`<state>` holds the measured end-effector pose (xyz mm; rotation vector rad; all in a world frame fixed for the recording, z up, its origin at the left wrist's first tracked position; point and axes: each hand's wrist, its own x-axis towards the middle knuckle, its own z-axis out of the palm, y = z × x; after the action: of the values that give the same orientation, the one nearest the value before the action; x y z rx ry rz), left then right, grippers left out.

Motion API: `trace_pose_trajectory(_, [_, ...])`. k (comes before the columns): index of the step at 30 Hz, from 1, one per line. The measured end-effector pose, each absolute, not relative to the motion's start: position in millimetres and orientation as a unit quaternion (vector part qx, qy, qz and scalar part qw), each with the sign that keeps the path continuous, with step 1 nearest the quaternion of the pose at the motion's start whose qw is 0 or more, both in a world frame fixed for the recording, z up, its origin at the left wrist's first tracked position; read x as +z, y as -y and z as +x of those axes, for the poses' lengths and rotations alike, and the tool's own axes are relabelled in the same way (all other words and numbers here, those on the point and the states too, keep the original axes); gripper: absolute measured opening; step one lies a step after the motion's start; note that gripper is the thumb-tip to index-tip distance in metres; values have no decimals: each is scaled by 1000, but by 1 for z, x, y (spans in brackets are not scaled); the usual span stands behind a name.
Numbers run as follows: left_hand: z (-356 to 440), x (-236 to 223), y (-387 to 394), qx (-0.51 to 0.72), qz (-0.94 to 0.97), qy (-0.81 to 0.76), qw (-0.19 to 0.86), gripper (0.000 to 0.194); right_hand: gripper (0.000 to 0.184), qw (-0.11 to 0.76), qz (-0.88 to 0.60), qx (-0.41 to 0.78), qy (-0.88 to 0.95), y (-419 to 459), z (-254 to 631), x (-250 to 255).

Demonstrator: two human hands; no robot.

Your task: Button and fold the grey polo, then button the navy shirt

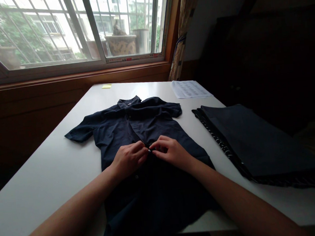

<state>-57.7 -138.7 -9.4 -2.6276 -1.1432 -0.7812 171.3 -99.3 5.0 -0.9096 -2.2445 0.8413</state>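
A dark navy short-sleeved shirt (pixel 111 127) lies front up on the white table, its collar pointing to the window and its hem hanging over the near edge. Midway down the front placket, my left hand (pixel 130 156) pinches the fabric, with the fingers closed. Close against it from the right, my right hand (pixel 172 151) grips the placket between thumb and fingers. A small pale button shows between the fingertips. Another white button sits lower on the shirt, left of the placket. Near the collar the placket is closed; just above my hands its edges part slightly.
On the right of the white table (pixel 42 178) lies a stack of dark folded cloth (pixel 262 138). Printed paper sheets (pixel 190 89) rest at the far right corner, and a yellow sticky note (pixel 106 86) at the far left. Beyond is a barred window (pixel 66 30) with a curtain (pixel 180 47).
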Motion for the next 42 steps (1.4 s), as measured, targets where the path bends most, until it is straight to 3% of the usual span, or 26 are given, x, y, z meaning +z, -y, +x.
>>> trace_pose_trajectory(18, [-59,-11,138,-270,-875,392,90,16,10,293,-322,276,857,101,171,7])
trace_pose_trajectory(30, [-58,-11,138,-284,-876,384,66,13,20,254,-327,229,881,103,173,6])
trace_pose_trajectory(42, [-57,-13,138,-280,-875,388,70,11,13,246,-329,202,889,105,169,4])
